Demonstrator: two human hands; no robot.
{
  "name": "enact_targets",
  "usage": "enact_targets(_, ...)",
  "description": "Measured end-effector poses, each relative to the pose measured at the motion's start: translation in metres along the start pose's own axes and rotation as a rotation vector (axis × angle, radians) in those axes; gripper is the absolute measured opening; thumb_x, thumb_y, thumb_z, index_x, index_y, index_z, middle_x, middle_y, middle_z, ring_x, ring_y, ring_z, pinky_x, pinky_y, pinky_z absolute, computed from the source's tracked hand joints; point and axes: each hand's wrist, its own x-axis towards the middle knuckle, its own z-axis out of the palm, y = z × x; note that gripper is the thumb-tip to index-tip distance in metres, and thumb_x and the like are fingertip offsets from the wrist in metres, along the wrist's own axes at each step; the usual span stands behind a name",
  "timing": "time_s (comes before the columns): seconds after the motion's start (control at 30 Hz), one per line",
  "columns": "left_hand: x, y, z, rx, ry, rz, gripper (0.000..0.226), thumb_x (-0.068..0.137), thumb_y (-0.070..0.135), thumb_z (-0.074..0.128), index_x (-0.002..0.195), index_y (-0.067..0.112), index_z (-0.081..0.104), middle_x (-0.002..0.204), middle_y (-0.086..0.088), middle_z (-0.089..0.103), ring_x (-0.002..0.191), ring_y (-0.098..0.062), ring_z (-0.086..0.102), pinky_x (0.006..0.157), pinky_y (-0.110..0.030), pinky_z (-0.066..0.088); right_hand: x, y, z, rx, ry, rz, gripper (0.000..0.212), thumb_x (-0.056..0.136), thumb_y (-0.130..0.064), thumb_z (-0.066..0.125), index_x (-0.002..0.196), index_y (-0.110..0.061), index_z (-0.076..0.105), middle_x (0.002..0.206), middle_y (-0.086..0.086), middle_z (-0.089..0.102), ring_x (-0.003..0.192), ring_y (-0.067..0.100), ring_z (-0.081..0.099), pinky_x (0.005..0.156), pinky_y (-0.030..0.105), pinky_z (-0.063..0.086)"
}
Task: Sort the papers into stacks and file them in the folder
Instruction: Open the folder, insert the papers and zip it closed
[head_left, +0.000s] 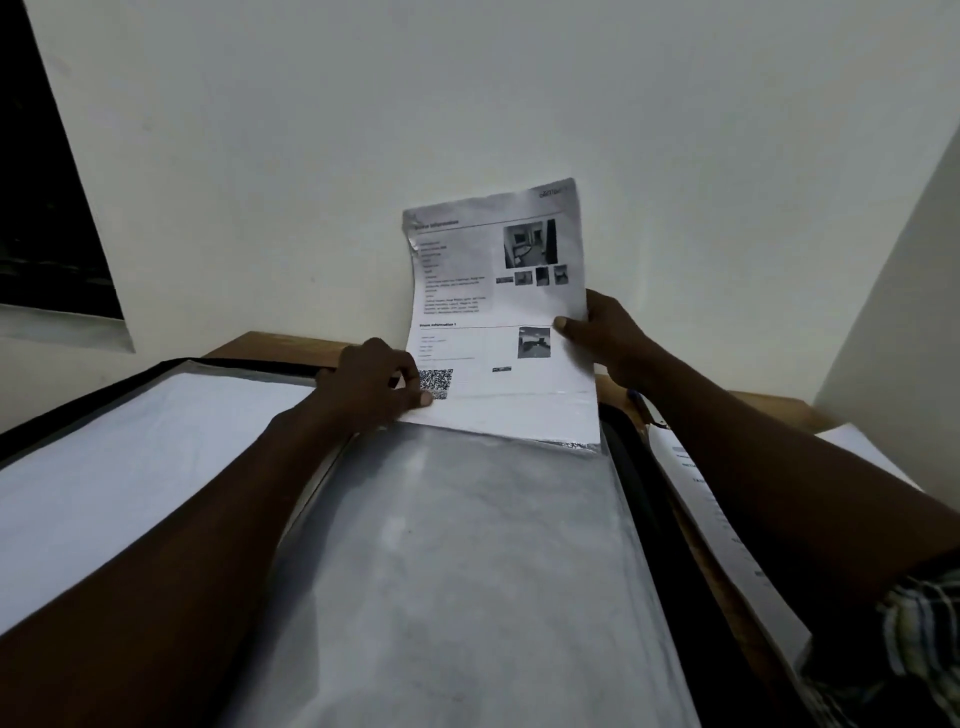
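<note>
sheet (498, 312): centre, long axis near–far, printed face up, far end curling upright, near end at sleeve (467, 545) mouth | left hand (371, 382): pinches near-left corner | right hand (610, 338): pinches right edge | folder (631, 467): open

A single wide-angle camera is riding on the person's head, facing forward and down along both forearms toward the plain pale wall (363, 104) behind the brown wooden counter (275, 348). It is hovering close over the open black folder with clear plastic sleeves (467, 571), which is filling the lower frame, while the left hand (371, 384) and right hand (610, 338) are holding a white printed paper sheet (498, 301) at centre.
</note>
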Motion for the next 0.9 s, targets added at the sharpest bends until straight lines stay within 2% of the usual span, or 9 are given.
enact_targets(0.07, -0.001, 0.005, 0.005, 0.068, 0.072, 0.017, 0.022, 0.087, 0.035, 0.071, 0.071, 0.031, 0.057, 0.105, 0.000, 0.049, 0.115, -0.026, 0.046, 0.100, -0.051, 0.040, -0.004, -0.001, 0.001, 0.023, -0.049, 0.083, 0.028, 0.093, -0.010, 0.062, 0.120, -0.006, 0.059, 0.105, 0.006, 0.063, 0.092, 0.023, 0.063, 0.080, 0.031, 0.053)
enact_targets(0.13, -0.003, 0.014, 0.011, 0.172, 0.133, 0.043, 0.010, 0.092, 0.031, 0.065, 0.085, 0.026, 0.061, 0.119, -0.002, 0.046, 0.124, -0.025, 0.038, 0.101, -0.054, 0.034, -0.006, -0.001, 0.000, 0.016, -0.117, 0.177, 0.023, 0.093, -0.012, 0.063, 0.114, -0.002, 0.060, 0.096, 0.007, 0.064, 0.080, 0.017, 0.060, 0.064, 0.018, 0.051)
enact_targets(0.2, -0.006, 0.022, 0.011, 0.186, 0.089, 0.040, 0.009, 0.092, 0.037, 0.064, 0.088, 0.030, 0.060, 0.125, 0.000, 0.046, 0.128, -0.023, 0.035, 0.103, -0.055, 0.031, -0.008, -0.002, -0.001, 0.021, -0.155, 0.191, 0.017, 0.094, -0.016, 0.062, 0.104, -0.003, 0.061, 0.083, 0.004, 0.062, 0.068, 0.013, 0.055, 0.053, 0.013, 0.046)
enact_targets(0.33, -0.002, 0.049, 0.012, 0.237, -0.068, 0.099, 0.024, 0.089, 0.051, 0.063, 0.100, 0.030, 0.061, 0.126, -0.002, 0.049, 0.128, -0.025, 0.037, 0.107, -0.054, 0.033, 0.000, 0.006, -0.001, -0.046, 0.013, 0.124, 0.024, 0.094, -0.029, 0.061, 0.090, -0.007, 0.069, 0.089, 0.010, 0.067, 0.081, 0.023, 0.061, 0.075, 0.032, 0.050)
enact_targets(0.43, 0.003, 0.080, 0.028, 0.224, -0.098, 0.204, 0.036, 0.087, 0.054, 0.064, 0.107, 0.025, 0.063, 0.130, -0.003, 0.048, 0.129, -0.026, 0.035, 0.106, -0.050, 0.035, 0.001, 0.007, -0.001, -0.134, 0.111, 0.092, 0.023, 0.092, -0.021, 0.061, 0.102, -0.002, 0.070, 0.107, 0.016, 0.069, 0.100, 0.031, 0.063, 0.093, 0.045, 0.050)
enact_targets(0.57, 0.014, 0.117, 0.049, 0.174, -0.133, 0.295, 0.028, 0.088, 0.044, 0.068, 0.101, 0.020, 0.064, 0.124, -0.004, 0.049, 0.122, -0.025, 0.039, 0.098, -0.046, 0.039, 0.002, 0.005, -0.001, -0.137, 0.157, 0.061, 0.022, 0.089, -0.017, 0.063, 0.107, -0.007, 0.072, 0.112, 0.013, 0.070, 0.104, 0.030, 0.063, 0.095, 0.043, 0.049)
enact_targets(0.77, 0.030, 0.122, 0.055, 0.065, 0.018, 0.278, 0.017, 0.086, 0.032, 0.071, 0.094, 0.017, 0.067, 0.112, -0.003, 0.053, 0.117, -0.025, 0.044, 0.086, -0.039, 0.033, 0.012, 0.010, -0.008, -0.233, 0.064, 0.061, 0.025, 0.089, -0.019, 0.066, 0.110, -0.006, 0.070, 0.114, 0.013, 0.068, 0.106, 0.029, 0.062, 0.098, 0.043, 0.047)
enact_targets(0.83, 0.031, 0.119, 0.056, 0.043, 0.024, 0.286, 0.016, 0.085, 0.032, 0.073, 0.091, 0.018, 0.067, 0.106, -0.001, 0.051, 0.116, -0.024, 0.045, 0.086, -0.039, 0.032, 0.013, 0.012, -0.007, -0.230, -0.028, 0.121, 0.023, 0.088, -0.016, 0.067, 0.109, -0.006, 0.069, 0.112, 0.013, 0.068, 0.103, 0.027, 0.063, 0.097, 0.042, 0.050)
enact_targets(0.9, 0.029, 0.117, 0.059, 0.026, 0.012, 0.295, 0.015, 0.085, 0.031, 0.073, 0.088, 0.018, 0.066, 0.101, 0.003, 0.047, 0.116, -0.023, 0.045, 0.085, -0.037, 0.030, 0.010, 0.012, -0.011, -0.237, -0.202, 0.204, 0.012, 0.090, -0.012, 0.065, 0.101, -0.007, 0.067, 0.100, 0.010, 0.069, 0.085, 0.019, 0.064, 0.081, 0.030, 0.057)
